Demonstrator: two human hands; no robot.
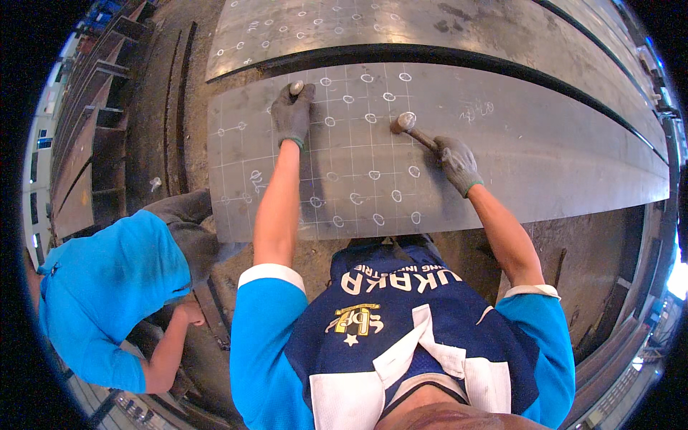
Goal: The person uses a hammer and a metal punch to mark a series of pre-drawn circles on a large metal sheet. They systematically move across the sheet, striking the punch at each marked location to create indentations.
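Note:
A grey steel plate [552,154] lies in front of me, marked with chalk grid lines and several chalk circles. My left hand [292,120], in a grey glove with a green cuff, is closed around a short metal punch [297,87] over the plate's far left part. Only the punch's round top shows; its tip is hidden by the hand. My right hand [457,163], gloved the same way, grips the handle of a hammer [406,122]. The hammer's head is over the chalk circles, to the right of the punch and apart from it.
Beyond a dark gap lies another chalk-marked plate [344,29]. A co-worker in a blue shirt [118,276] bends down close at my left. Steel beams [93,154] stand along the far left. Brown ground [244,272] shows below the plate's near edge.

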